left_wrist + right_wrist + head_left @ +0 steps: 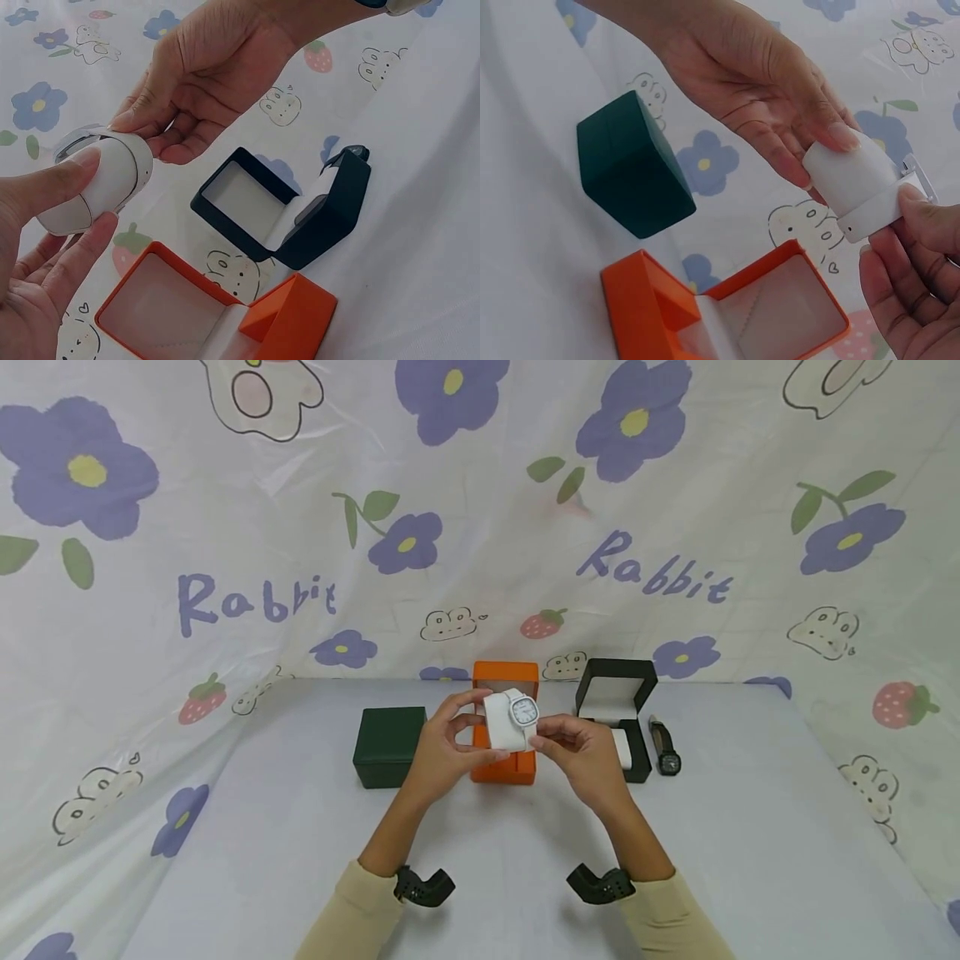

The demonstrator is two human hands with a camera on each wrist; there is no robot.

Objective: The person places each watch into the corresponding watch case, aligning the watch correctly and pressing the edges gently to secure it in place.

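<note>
A white watch (524,710) with a rounded-square dial sits around a white watch cushion (498,723), raised above an open orange box (506,671). My left hand (442,753) grips the cushion by its side, thumb (64,180) on one face and fingers on the opposite one. With thumb and fingers, my right hand (588,758) pinches the watch's white strap (877,212) near its lower end. In the right wrist view a small hole shows in the strap. The buckle cannot be made out.
To the left stands a closed dark green box (390,747). On the right an open black box (648,752) holds a white cushion (622,748), partly hidden by my right hand. Beside it lies a black watch (666,752). A patterned cloth (480,527) hangs behind the table.
</note>
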